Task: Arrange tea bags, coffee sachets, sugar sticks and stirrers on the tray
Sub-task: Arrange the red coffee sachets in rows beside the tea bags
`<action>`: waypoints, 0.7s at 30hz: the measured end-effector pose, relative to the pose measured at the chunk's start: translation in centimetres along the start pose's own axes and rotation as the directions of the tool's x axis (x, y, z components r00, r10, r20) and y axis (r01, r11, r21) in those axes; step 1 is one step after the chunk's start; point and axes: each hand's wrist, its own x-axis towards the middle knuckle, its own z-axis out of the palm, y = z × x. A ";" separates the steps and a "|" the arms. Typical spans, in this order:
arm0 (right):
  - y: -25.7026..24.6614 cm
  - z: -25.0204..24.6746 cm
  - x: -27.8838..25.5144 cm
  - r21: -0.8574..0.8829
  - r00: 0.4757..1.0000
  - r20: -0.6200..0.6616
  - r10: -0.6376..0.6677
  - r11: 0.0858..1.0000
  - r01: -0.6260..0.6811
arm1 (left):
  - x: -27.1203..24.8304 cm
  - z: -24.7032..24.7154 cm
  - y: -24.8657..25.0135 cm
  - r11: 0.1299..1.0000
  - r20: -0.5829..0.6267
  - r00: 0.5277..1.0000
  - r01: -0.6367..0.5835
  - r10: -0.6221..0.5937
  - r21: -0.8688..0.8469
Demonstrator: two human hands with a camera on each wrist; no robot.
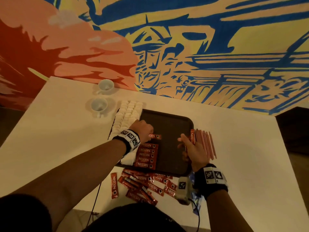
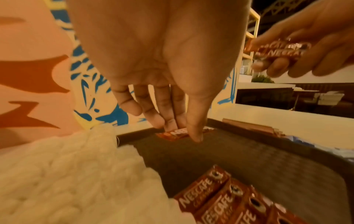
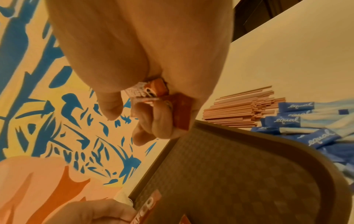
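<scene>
1. On the dark tray (image 1: 184,124), my left hand (image 1: 142,131) has its fingers (image 2: 193,130) curled down onto one coffee sachet (image 1: 155,136), pinching it against the tray floor just beyond the row of sachets (image 1: 147,156) already lined up along the tray's left part.
2. My right hand (image 1: 192,151) hovers over the tray's right edge, fingers closed round a small bundle of sachets (image 3: 153,91).
3. I judge these sachets light, thin and slick, and soft enough to bend. I would take each by its short ends or long edges, since a flat one is hard to lift off the textured tray.
4. White tea bags (image 1: 127,114) overlap the tray's left rim; how many lie fully inside I cannot tell.
5. On the tabletop (image 1: 250,164), loose sachets (image 1: 143,185) lie scattered near the tray's front edge, pink stirrers (image 1: 206,143) lie just beside its right rim, and blue sugar sticks (image 3: 306,121) sit near them. None of the stirrers or sugar sticks is on the tray.
</scene>
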 end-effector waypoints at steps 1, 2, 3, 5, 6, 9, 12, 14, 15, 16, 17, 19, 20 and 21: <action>0.1 -0.2 0.0 -0.007 1.000 -0.004 0.013 1.000 -0.013 | 0.5 0.7 0.0 0.999 0.029 1.000 0.004 -0.005 0.033; 0.3 -0.4 0.0 -0.007 1.000 -0.011 0.027 1.000 -0.027 | 1.0 1.4 0.1 0.998 0.047 0.999 0.007 -0.009 0.057; 0.4 -0.6 0.0 0.002 0.999 -0.015 0.040 0.999 -0.040 | 1.4 2.0 0.0 0.997 0.057 0.998 0.009 -0.013 0.071; 0.8 -1.0 0.0 0.033 0.998 -0.018 0.060 0.998 -0.059 | 2.1 2.8 0.0 0.997 0.073 0.997 0.010 -0.016 0.081; 0.9 -1.2 -0.1 0.045 0.998 -0.018 0.065 0.997 -0.064 | 2.3 3.1 0.0 0.996 0.079 0.997 0.008 -0.015 0.085; 1.1 -1.5 0.0 0.057 0.998 -0.014 0.063 0.996 -0.062 | 3.0 3.8 -0.1 0.993 0.097 0.995 -0.002 -0.010 0.121; 1.0 -1.3 0.1 0.055 0.999 -0.008 0.052 0.997 -0.051 | 3.3 4.1 -0.3 0.993 0.111 0.994 -0.005 -0.008 0.122; 0.9 -1.1 0.2 0.056 0.999 -0.003 0.051 0.997 -0.051 | 3.4 4.2 -0.3 0.993 0.114 0.994 -0.013 0.000 0.116; 0.8 -0.9 0.2 0.049 0.999 -0.002 0.053 0.997 -0.053 | 3.4 4.3 -0.3 0.993 0.110 0.994 -0.017 0.005 0.117; 0.7 -0.8 0.1 0.038 0.998 -0.001 0.055 0.998 -0.055 | 3.4 4.4 -0.2 0.993 0.105 0.994 -0.019 0.006 0.119; 0.6 -0.7 0.1 0.029 0.998 0.001 0.056 0.998 -0.056 | 3.4 4.5 -0.2 0.992 0.101 0.995 -0.019 0.007 0.125; 0.5 -0.5 -0.1 0.013 0.998 0.007 0.058 0.998 -0.058 | 3.5 4.7 -0.1 0.991 0.092 0.996 -0.018 0.005 0.134; 0.5 -0.4 -0.2 0.000 0.998 0.010 0.061 0.998 -0.061 | 3.5 4.8 -0.1 0.990 0.087 0.996 -0.017 0.005 0.139; 0.5 -0.4 -0.2 -0.013 0.998 0.015 0.068 0.998 -0.068 | 3.6 4.9 -0.1 0.989 0.080 0.997 -0.017 0.006 0.144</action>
